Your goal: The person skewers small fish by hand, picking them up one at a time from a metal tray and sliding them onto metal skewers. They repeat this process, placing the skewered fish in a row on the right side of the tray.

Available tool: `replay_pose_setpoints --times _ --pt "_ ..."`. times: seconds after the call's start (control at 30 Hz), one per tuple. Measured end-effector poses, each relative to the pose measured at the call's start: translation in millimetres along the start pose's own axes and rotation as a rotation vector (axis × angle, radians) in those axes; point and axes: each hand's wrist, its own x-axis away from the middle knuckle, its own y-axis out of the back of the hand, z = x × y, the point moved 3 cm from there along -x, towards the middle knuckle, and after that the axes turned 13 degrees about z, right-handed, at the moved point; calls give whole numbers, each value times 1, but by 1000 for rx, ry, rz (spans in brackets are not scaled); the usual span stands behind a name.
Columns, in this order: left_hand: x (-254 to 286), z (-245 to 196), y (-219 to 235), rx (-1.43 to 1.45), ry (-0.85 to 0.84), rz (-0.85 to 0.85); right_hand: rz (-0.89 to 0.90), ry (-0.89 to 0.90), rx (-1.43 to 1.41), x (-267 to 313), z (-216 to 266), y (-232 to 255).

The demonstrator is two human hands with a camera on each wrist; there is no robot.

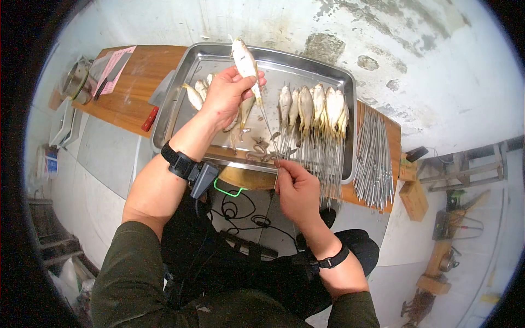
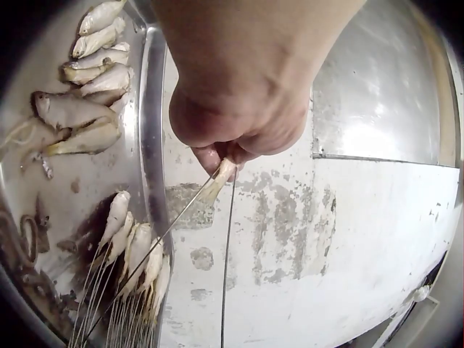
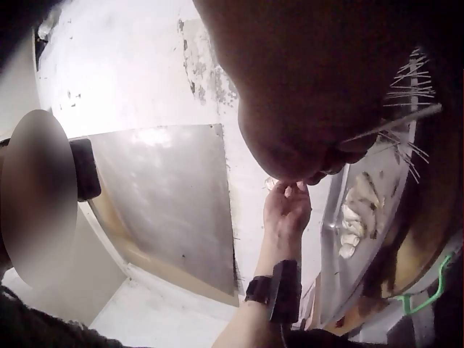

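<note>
My left hand [image 1: 229, 93] holds a small pale fish [image 1: 244, 59], head up and tail down, raised over the steel tray [image 1: 273, 68]. From its tail end a thin metal skewer [image 1: 268, 123] slants down to my right hand [image 1: 298, 188], which pinches it between thumb and fingers near the tray's front edge. In the left wrist view two thin metal lines run from near the fish tail [image 2: 215, 185]; most of the fish is hidden behind the hand. Several fish on skewers [image 1: 306, 109] lie side by side in the tray's right half. Loose fish [image 1: 192, 97] lie at its left.
A bundle of bare skewers [image 1: 374, 158] lies on the wooden table right of the tray. At left are a red knife handle [image 1: 149, 118], a dark-handled knife [image 1: 115, 72] on pink paper and a metal pot [image 1: 79, 82]. Dark scraps [image 1: 260, 148] lie in the tray; a green handle [image 1: 228, 191] shows below.
</note>
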Motion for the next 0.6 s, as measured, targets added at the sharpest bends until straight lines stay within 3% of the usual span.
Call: replay_pose_setpoints --times 0.23,0.53,0.6 --pt "0 0 0 -18 34 13 -30 -43 13 -4 -4 -1" --pt "1 -1 4 141 40 28 -63 86 218 -9 -12 -5" --pt "2 -3 2 131 35 1 -115 251 385 -10 -6 -5"
